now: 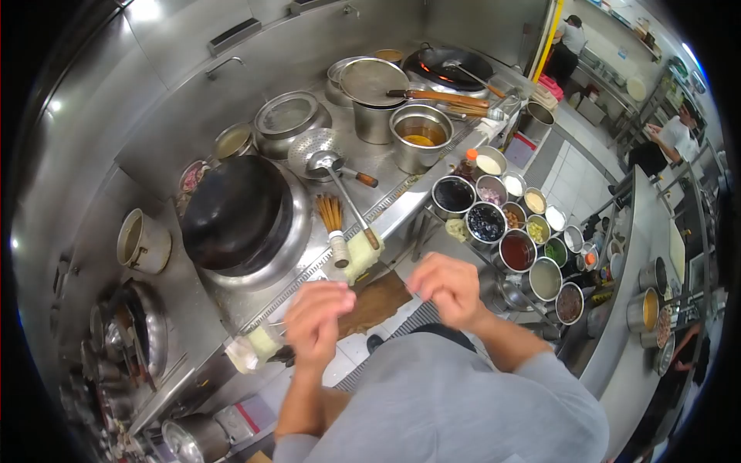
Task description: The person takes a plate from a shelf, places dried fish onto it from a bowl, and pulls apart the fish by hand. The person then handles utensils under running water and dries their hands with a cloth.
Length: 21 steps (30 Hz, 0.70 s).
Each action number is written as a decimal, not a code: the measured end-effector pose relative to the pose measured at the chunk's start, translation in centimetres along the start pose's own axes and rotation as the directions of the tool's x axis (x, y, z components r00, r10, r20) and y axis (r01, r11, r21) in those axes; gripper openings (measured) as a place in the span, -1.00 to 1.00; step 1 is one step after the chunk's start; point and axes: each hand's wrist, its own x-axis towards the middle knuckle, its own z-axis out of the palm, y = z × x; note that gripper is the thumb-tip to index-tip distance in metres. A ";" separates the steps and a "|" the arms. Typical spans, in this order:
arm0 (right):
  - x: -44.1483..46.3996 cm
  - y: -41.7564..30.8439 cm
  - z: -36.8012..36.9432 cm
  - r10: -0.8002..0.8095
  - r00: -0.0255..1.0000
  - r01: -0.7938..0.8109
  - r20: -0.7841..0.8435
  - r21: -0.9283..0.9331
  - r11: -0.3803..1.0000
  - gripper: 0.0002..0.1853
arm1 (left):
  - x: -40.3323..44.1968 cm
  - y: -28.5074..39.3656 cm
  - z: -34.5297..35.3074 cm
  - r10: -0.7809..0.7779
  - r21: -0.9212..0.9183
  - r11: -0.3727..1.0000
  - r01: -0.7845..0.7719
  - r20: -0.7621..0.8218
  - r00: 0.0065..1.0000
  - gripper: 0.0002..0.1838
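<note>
The left hand [318,315] and right hand [449,287] are raised apart, fingers loosely bent, both released. Just beyond the left, a bamboo brush [333,219] and ladle [352,204] lie at the edge of the tabletop [380,163].

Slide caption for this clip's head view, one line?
Left hand and right hand, half-curled, in front of a steel counter bearing a wok, ladle and brush.

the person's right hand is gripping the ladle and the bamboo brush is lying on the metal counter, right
Not quite: the head view shows the right hand well apart from the ladle, which rests with its handle end on a pale cloth. The bamboo brush is lying on the metal counter.
</note>
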 end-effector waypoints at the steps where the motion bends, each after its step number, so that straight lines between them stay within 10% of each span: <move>1: 2.5 -2.2 0.4 -0.253 0.967 0.252 -0.004 0.089 0.964 -0.86 | 2.6 3.5 -0.5 0.223 0.064 0.972 -0.225 0.041 0.974 -0.91; 4: 6.9 -8.3 1.4 -0.614 0.765 0.644 -0.196 0.198 0.739 -0.93 | 7.2 11.0 -0.1 0.540 -0.055 0.841 -0.539 0.010 0.842 -0.88; 7: 7.6 -11.5 0.6 -0.603 0.776 0.623 -0.187 0.377 0.685 -0.96 | 8.6 14.7 0.9 0.627 -0.043 0.779 -0.626 0.043 0.778 -0.77; 9: 8.1 -11.8 3.1 -0.592 0.491 0.786 -0.639 0.031 0.617 -0.82 | 8.8 15.9 1.8 0.656 -0.052 0.754 -0.655 0.112 0.746 -0.69; 19: 5.1 -12.1 -3.6 -0.588 0.738 0.675 -0.331 0.328 0.661 -0.88 | 11.1 17.2 3.9 0.640 -0.183 0.758 -0.627 0.394 0.659 -0.67; 21: 7.3 -12.7 -2.6 -0.642 0.501 0.766 -0.581 -0.049 0.642 -0.87 | 11.4 17.1 4.2 0.647 -0.236 0.756 -0.610 0.406 0.645 -0.65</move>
